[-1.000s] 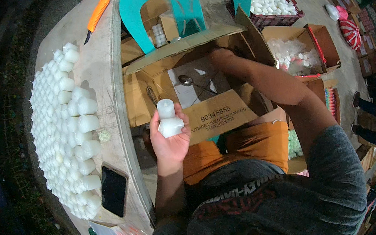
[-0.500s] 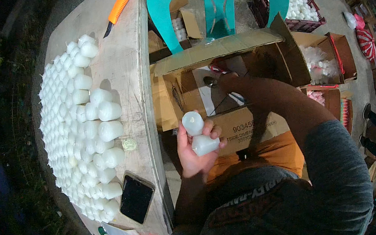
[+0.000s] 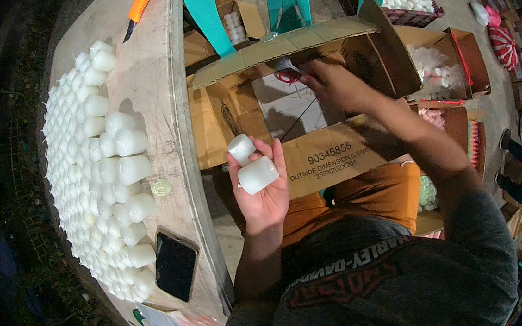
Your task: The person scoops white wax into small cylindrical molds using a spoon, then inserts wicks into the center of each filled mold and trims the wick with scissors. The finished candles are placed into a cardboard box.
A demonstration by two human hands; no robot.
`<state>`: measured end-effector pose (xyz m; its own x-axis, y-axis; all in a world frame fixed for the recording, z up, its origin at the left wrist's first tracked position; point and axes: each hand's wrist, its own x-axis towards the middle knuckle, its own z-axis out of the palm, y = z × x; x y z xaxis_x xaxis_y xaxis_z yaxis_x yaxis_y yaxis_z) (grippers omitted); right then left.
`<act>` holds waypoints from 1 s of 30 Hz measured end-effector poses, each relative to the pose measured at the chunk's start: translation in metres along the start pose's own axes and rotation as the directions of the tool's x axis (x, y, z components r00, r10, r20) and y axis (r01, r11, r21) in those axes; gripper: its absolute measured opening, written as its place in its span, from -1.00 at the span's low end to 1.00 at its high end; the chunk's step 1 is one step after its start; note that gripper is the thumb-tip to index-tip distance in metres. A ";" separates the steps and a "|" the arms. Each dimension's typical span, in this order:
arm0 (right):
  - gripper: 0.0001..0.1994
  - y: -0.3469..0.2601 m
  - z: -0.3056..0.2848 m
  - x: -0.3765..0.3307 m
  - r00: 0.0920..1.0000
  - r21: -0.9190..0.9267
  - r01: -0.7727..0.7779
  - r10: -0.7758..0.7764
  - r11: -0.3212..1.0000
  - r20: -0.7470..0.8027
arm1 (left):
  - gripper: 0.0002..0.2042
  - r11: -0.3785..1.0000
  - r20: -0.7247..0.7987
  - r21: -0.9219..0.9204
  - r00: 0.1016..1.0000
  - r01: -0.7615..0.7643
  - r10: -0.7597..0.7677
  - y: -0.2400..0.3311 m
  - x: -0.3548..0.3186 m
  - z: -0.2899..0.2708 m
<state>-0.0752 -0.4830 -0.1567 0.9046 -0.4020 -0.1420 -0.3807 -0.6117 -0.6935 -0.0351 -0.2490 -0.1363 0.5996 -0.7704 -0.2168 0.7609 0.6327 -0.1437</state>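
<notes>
My left hand (image 3: 263, 198) cradles two short white candles (image 3: 258, 175), one across the palm and the other against the fingers, near the front edge of an open cardboard box (image 3: 330, 156). Over the inside of that box, my right hand (image 3: 337, 85) is closed on a grey metal tool (image 3: 287, 66) with a red part beside it; its exact kind is unclear. A thin dark line runs below this hand toward the left one. White paper (image 3: 294, 112) lies in the box. Many white candles (image 3: 94, 180) stand packed in rows on the table (image 3: 163, 109) at my left.
A black phone (image 3: 176, 264) and an orange utility knife (image 3: 141, 5) lie on the table. Behind the box stands a teal chair (image 3: 288, 1). To the right are a crate (image 3: 408, 15) of white candles and a carton (image 3: 445, 38) with wrapped candles.
My right hand has lifted from deep in the box, bringing the metal tool up. My left hand has turned the two candles and sits slightly further left in view. The whole view has shifted.
</notes>
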 end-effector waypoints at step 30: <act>-0.86 -0.061 -0.013 -0.236 0.536 0.547 0.818 0.107 0.176 -0.837 | -0.71 0.640 -0.373 0.684 0.922 0.350 -0.105 -0.054 -0.040 0.018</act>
<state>-0.2683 -0.3596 -0.0712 0.2837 -0.8515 0.4409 0.7781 -0.0643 -0.6248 -0.0956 -0.2535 -0.1029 0.3803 -0.7469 -0.5454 0.8664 0.0815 0.4927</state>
